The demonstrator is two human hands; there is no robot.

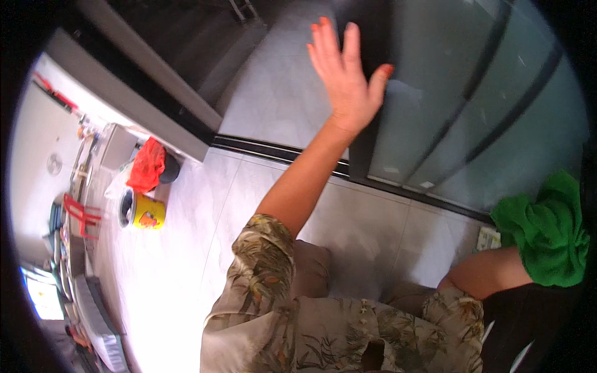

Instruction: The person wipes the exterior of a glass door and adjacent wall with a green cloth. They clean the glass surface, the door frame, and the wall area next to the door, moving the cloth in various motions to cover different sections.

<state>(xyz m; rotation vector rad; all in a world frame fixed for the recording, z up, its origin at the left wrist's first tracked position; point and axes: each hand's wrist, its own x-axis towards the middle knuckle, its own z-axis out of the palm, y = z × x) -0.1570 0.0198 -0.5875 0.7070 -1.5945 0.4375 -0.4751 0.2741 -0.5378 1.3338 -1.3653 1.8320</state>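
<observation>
My left hand point(347, 81) is raised with its fingers spread and nothing in it. It appears in front of the dark door frame point(366, 135), beside a glass sliding door panel point(433, 116); whether the palm touches anything I cannot tell. At the far right, a bunched green cloth point(550, 228) sits at the end of my right forearm, close to the glass. My right hand is hidden beneath this cloth.
A black floor track point(289, 154) crosses the pale tiles. To the left stand a yellow bucket point(148, 211), a red plastic bag point(148, 165) and a red chair point(81, 214). A grey wall edge point(140, 102) borders the doorway. A small packet point(488, 239) lies near the cloth.
</observation>
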